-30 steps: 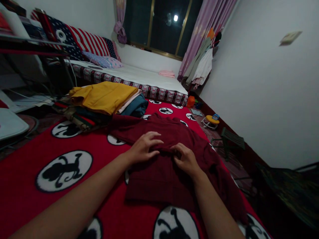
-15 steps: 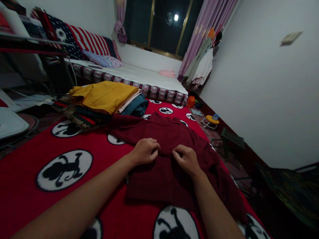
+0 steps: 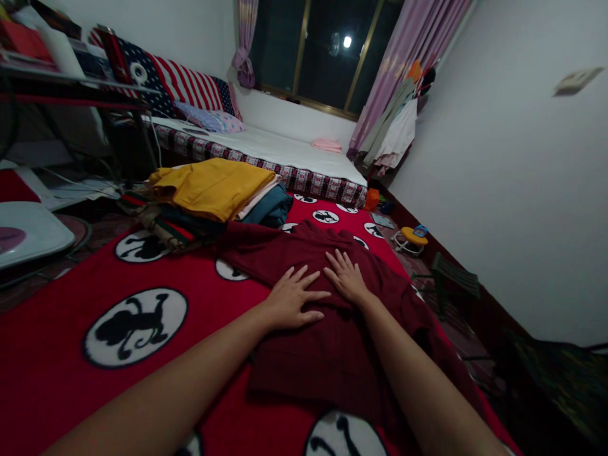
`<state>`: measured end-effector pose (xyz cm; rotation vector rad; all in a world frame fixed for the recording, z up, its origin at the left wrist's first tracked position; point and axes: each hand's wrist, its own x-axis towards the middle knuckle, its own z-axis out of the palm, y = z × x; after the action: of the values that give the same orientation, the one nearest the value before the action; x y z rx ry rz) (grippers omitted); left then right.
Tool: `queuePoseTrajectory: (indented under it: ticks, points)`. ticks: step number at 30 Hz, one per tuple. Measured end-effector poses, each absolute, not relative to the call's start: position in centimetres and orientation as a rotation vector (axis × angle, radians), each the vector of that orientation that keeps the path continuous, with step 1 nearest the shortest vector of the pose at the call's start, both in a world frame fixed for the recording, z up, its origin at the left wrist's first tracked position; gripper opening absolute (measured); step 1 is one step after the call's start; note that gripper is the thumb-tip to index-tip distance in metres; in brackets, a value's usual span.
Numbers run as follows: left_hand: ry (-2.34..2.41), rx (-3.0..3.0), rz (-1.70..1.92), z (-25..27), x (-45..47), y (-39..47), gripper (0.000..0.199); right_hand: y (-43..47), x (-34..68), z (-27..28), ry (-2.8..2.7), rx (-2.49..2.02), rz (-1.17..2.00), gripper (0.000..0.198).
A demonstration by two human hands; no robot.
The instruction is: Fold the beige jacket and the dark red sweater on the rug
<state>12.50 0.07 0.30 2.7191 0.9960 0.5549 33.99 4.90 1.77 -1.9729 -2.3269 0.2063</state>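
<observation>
A dark maroon long-sleeved garment (image 3: 327, 361) lies spread out in front of me, one sleeve reaching left toward a clothes pile. My left hand (image 3: 295, 299) rests flat on its middle, fingers stretched out to the right. Slightly farther up the cloth, my right hand (image 3: 346, 277) is also flat, with its fingers spread and pointing away from me. Neither hand grips the fabric. Beneath the garment is a red blanket (image 3: 52, 342) with black figures in white circles.
Folded clothes with yellow trousers (image 3: 213, 187) on top sit beyond the left sleeve. A bed (image 3: 266, 149) stands under the window. Along the right wall are a small yellow-topped stool (image 3: 413, 236) and a dark green folding stool (image 3: 456, 275). A desk (image 3: 95, 92) is at far left.
Both hands have let go of the pinched cloth and opened flat on it. My right hand has moved a little farther up the garment. The view has shifted slightly left.
</observation>
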Motion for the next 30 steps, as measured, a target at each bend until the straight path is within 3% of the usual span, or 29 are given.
queuePoseTrajectory:
  ticks: [7,13,20,27,30]
  points:
    - [1.181,2.567,0.656,0.3,12.6,0.5,0.056,7.4,32.7,3.8,-2.036,-2.431,0.011,0.063]
    - [1.826,2.321,0.797,-0.3,10.9,2.6,0.046,3.7,27.5,2.4,-2.354,-1.911,-0.035,0.058]
    - [2.107,2.183,0.731,-0.3,8.4,3.8,0.057,1.4,26.4,1.7,-2.289,-2.0,0.107,0.06]
    - [2.336,2.087,1.058,1.4,4.1,4.3,0.032,-0.5,26.8,0.8,-2.209,-1.904,0.011,0.054]
    - [2.547,1.917,1.209,1.9,1.4,4.6,0.034,-0.3,27.2,0.7,-2.176,-1.854,0.043,0.05]
